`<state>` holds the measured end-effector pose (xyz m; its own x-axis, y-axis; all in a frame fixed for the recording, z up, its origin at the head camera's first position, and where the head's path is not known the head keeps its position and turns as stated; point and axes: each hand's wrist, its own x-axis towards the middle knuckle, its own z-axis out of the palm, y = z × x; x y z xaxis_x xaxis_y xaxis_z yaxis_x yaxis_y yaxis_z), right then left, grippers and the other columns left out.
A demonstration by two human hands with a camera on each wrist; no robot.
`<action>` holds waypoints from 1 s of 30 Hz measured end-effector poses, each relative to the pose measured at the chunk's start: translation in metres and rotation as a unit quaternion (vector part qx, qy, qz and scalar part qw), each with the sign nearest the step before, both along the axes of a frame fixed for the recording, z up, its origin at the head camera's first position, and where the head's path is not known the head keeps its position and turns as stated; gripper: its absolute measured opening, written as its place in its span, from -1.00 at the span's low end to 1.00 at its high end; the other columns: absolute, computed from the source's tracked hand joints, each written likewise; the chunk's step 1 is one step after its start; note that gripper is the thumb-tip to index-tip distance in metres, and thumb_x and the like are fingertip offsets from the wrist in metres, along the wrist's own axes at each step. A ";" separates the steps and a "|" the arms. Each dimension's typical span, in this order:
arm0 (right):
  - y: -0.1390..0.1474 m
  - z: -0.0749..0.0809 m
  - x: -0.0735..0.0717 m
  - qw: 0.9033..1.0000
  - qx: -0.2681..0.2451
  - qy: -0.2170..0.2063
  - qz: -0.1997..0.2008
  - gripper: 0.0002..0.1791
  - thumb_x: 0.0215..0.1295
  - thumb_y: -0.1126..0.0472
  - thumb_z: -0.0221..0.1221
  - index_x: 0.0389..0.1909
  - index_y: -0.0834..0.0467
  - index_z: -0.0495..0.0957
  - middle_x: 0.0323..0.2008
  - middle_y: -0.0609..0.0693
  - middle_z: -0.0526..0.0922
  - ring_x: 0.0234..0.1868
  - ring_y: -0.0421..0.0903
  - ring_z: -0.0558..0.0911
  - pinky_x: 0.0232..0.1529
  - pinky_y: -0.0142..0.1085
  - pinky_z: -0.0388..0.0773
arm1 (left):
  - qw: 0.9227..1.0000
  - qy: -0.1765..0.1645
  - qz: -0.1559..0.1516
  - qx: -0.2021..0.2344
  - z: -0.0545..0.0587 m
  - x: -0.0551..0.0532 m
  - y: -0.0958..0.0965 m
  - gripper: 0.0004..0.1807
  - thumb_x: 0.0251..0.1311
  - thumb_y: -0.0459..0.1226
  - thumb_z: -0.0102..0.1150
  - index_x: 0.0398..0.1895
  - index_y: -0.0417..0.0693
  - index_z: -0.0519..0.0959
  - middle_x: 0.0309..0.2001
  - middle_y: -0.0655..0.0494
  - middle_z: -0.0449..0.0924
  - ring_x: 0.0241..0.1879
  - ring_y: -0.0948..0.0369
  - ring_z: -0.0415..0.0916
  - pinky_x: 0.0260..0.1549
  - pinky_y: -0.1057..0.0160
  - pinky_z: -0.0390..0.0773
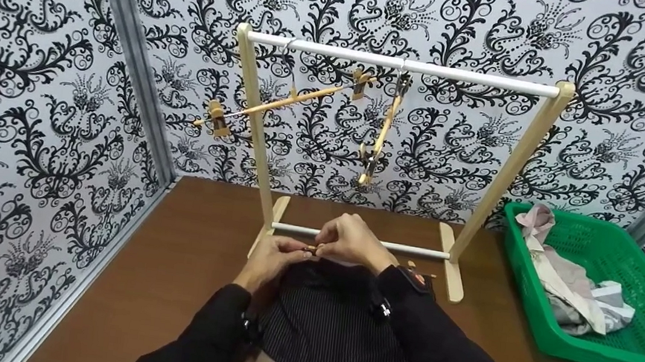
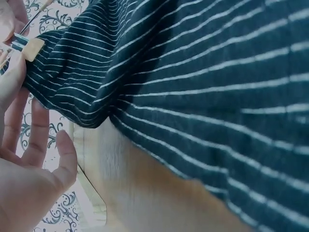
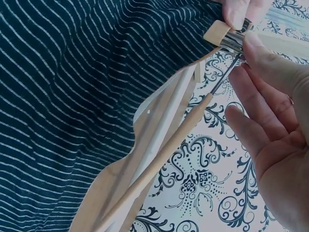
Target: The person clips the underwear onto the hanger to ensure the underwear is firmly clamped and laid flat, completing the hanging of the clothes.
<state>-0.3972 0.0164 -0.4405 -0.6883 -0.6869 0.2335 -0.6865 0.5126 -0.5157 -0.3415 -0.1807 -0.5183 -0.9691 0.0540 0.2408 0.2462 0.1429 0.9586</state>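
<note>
Black shorts (image 1: 337, 322) with thin white stripes hang down below both hands, spread toward the camera. At their top corner a wooden hanger clip (image 2: 33, 49) with metal parts sits over the cloth edge. My left hand (image 1: 269, 262) pinches this clip between thumb and finger, its other fingers spread. From the other side my right hand (image 1: 352, 242) also pinches the clip, the thumb pressing near its metal part. A wooden hanger bar (image 3: 159, 166) with a thin metal end runs from the clip along the shorts' top edge. The right forearm hides part of the far end.
Ahead stands a wooden rack (image 1: 263, 165) with a white top rail (image 1: 462, 75). Two clip hangers hang there, a left one (image 1: 273, 104) and a right one (image 1: 389, 122). On the brown table (image 1: 165, 284), a green basket (image 1: 538, 315) at right holds crumpled cloths (image 1: 571, 288).
</note>
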 end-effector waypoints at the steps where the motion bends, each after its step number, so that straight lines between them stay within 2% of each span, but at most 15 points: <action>1: 0.000 -0.001 0.000 1.000 0.001 -0.002 -0.001 -0.80 0.00 0.23 0.56 -0.33 0.14 0.79 -0.42 -0.08 0.78 -0.41 -0.22 0.71 -0.28 -0.35 0.64 | 1.000 -0.003 -0.001 0.000 0.000 0.000 0.000 -0.83 0.19 -0.41 0.40 -0.22 -0.39 0.73 -0.24 -0.17 0.76 -0.27 0.23 0.62 -0.27 0.40 0.52; 8: -0.003 -0.007 0.001 1.000 0.002 -0.023 -0.015 -0.76 0.04 0.26 0.54 -0.26 0.21 0.77 -0.34 -0.01 0.79 -0.30 -0.13 0.75 -0.20 -0.29 0.66 | 1.000 -0.012 -0.015 -0.014 -0.002 0.001 0.000 -0.81 0.27 -0.38 0.34 -0.17 -0.40 0.71 -0.22 -0.17 0.75 -0.25 0.24 0.63 -0.23 0.38 0.50; 15: -0.003 -0.015 0.003 1.000 -0.002 -0.009 -0.020 -0.69 0.06 0.25 0.50 -0.15 0.22 0.73 -0.26 -0.01 0.79 -0.21 -0.10 0.75 -0.09 -0.17 0.65 | 0.998 0.011 -0.011 -0.062 -0.002 0.000 0.001 -0.83 0.30 -0.40 0.29 -0.20 -0.43 0.65 -0.25 -0.12 0.71 -0.32 0.27 0.52 -0.28 0.34 0.47; 20: 0.002 -0.020 0.003 0.999 -0.030 -0.041 0.009 -0.54 0.13 0.35 0.43 0.07 0.37 0.59 -0.10 0.18 0.75 -0.02 0.07 0.72 0.06 -0.05 0.61 | 0.997 0.008 0.004 -0.077 -0.002 -0.001 0.001 -0.85 0.28 -0.40 0.30 -0.23 -0.40 0.64 -0.29 -0.05 0.70 -0.33 0.27 0.51 -0.28 0.33 0.47; 23: 0.005 -0.021 0.004 0.997 -0.040 -0.061 0.020 -0.51 0.17 0.42 0.37 0.13 0.44 0.52 -0.03 0.28 0.71 0.05 0.19 0.69 0.10 0.01 0.59 | 0.996 0.008 0.012 -0.089 -0.002 0.000 0.001 -0.86 0.27 -0.41 0.31 -0.24 -0.40 0.64 -0.28 -0.06 0.70 -0.32 0.25 0.53 -0.27 0.31 0.48; 30: 0.016 -0.019 0.005 0.999 0.007 -0.040 -0.030 -0.55 0.22 0.30 0.38 0.14 0.28 0.59 0.00 0.25 0.70 0.03 0.18 0.68 0.07 0.02 0.57 | 0.994 0.008 0.024 -0.103 -0.002 0.002 0.000 -0.88 0.24 -0.47 0.30 -0.21 -0.40 0.61 -0.28 -0.10 0.68 -0.29 0.14 0.56 -0.22 0.23 0.51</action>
